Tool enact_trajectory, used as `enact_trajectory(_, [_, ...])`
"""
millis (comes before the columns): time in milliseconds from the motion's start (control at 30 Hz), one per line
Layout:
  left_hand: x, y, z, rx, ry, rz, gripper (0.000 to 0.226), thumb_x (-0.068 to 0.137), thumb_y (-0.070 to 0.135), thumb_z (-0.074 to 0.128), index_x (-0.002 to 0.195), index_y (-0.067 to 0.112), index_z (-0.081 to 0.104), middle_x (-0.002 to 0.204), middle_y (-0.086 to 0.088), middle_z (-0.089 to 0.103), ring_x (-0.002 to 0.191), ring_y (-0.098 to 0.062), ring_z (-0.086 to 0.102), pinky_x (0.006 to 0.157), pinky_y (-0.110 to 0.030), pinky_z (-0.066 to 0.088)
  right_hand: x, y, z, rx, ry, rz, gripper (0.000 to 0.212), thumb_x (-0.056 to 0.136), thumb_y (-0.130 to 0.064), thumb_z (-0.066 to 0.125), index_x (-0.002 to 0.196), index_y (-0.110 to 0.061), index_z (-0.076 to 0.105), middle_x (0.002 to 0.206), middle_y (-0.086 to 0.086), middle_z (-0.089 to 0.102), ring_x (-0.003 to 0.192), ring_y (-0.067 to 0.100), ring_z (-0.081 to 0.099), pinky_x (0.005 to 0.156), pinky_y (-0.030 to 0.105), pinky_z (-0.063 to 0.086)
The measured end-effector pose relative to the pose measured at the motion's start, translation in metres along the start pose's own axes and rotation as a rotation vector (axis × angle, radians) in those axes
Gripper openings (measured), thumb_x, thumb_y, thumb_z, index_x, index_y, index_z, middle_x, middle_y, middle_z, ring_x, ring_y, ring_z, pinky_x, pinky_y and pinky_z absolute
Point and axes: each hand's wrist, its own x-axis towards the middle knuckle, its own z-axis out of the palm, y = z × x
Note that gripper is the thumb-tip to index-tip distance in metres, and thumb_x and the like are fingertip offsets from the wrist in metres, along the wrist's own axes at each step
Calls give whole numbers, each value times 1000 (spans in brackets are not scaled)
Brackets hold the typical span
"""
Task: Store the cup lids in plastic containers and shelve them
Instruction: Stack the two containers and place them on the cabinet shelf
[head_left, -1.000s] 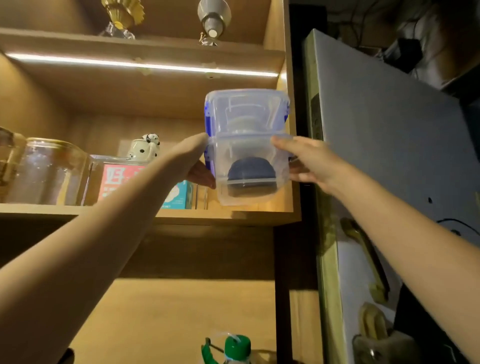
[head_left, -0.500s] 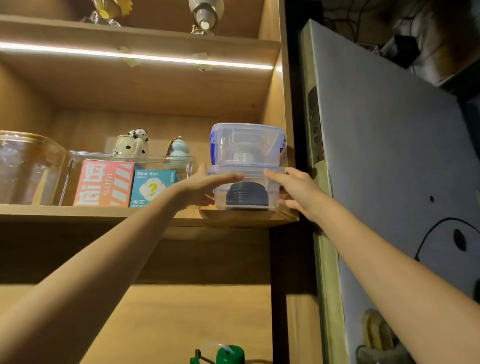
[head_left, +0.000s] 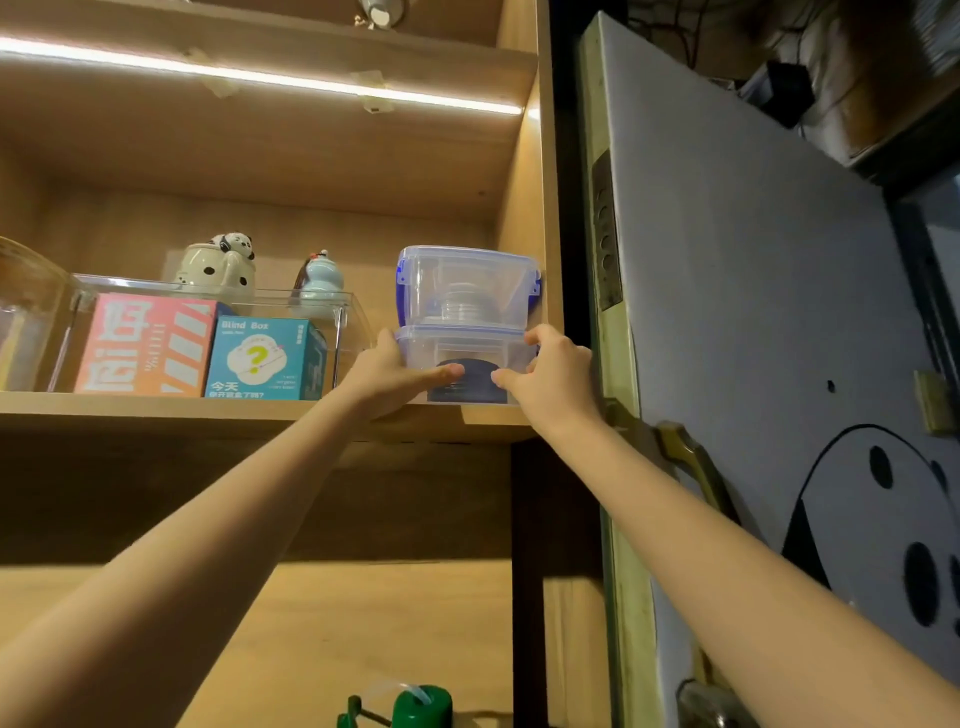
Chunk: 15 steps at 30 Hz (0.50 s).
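- My left hand (head_left: 395, 371) and my right hand (head_left: 553, 371) were both clamped on the lower box (head_left: 470, 353), thumbs hooked over its front face and fingers pressed along its two short sides.
- That lower box sat on the shelf (head_left: 234, 413) at its right end, just beside the cupboard wall (head_left: 524, 208), with a dark cup lid (head_left: 470, 384) showing through its front.
- The upper box (head_left: 465, 288) rested squarely on top of it, blue clips at each end, a pale stack of lids visible inside.
- The stack lay straight ahead of my fingers and above my arms, its long side running left to right along the shelf edge.
- Both hands were equally near, one on each end, so I judged a straight push backward would seat it deeper.
- To the left, the clear tray (head_left: 218, 291) holding the pink box (head_left: 148, 345) and teal box (head_left: 262, 358) stood close by my left hand, leaving little room to slide sideways.
- I reckoned the upper box might shift if I let go unevenly.
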Motion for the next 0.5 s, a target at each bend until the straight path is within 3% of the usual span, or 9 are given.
enact_trajectory(133, [8,-2,-1,1,-67,-103,93,78,37,68,141,5,8,144,-13,35,129,-28,40,98,-33,39,-7,3,4,5,-41,-21,44,84,-21,66,123,-10,51,120,12,62,106,27,62,85,38,55])
enact_trajectory(300, [14,-4,3,27,-107,-154,101,79,41,65,144,8,-5,152,-11,16,136,-31,28,110,-40,27,-12,4,11,-8,-71,-23,35,88,-20,60,120,-7,54,121,14,61,109,28,60,86,36,53])
enact_trajectory(433, [12,-3,6,70,-115,-151,107,84,42,59,141,7,-25,157,-13,2,141,-33,18,116,-41,13,-17,4,13,-5,-44,-9,31,91,-20,56,119,-6,56,119,14,62,109,27,60,86,34,52])
enact_trajectory(500, [9,-1,6,75,-113,-161,108,85,43,57,140,6,-28,157,-14,6,140,-33,22,115,-41,17,-19,4,13,-12,-47,-9,31,91,-19,55,120,-6,56,120,14,62,110,26,59,87,32,52])
